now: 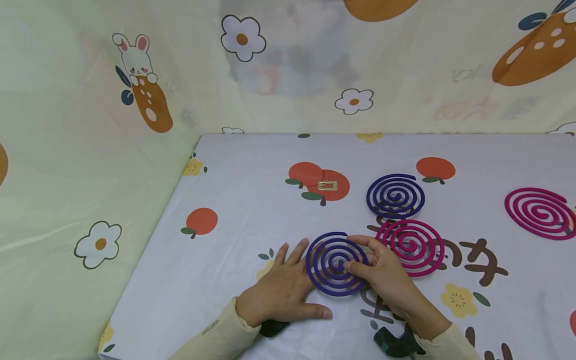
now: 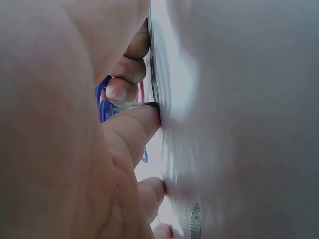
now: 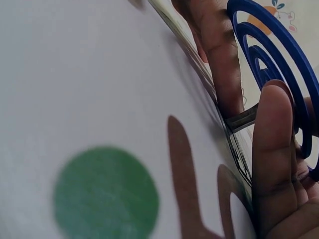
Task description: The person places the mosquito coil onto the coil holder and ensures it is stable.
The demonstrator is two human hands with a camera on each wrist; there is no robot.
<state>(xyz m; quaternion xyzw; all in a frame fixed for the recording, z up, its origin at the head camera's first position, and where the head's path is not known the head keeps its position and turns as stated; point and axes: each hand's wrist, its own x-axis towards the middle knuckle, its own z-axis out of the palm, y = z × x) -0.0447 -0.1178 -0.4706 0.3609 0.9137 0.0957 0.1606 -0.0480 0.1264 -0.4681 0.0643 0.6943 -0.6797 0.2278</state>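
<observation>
My right hand pinches a dark blue mosquito coil, thumb near its centre and fingers behind. The coil is tilted, and it overlaps the fingers of my left hand, which lies spread low over the table. In the right wrist view, a left-hand finger presses a thin metal strip below the blue coil. The same strip shows beside a fingertip in the left wrist view. Part of the left hand is hidden behind the coil.
Another blue coil and a pink coil lie just beyond my right hand. A second pink coil is at the far right. Farther back rests a small gold metal stand. A printed cloth covers the table.
</observation>
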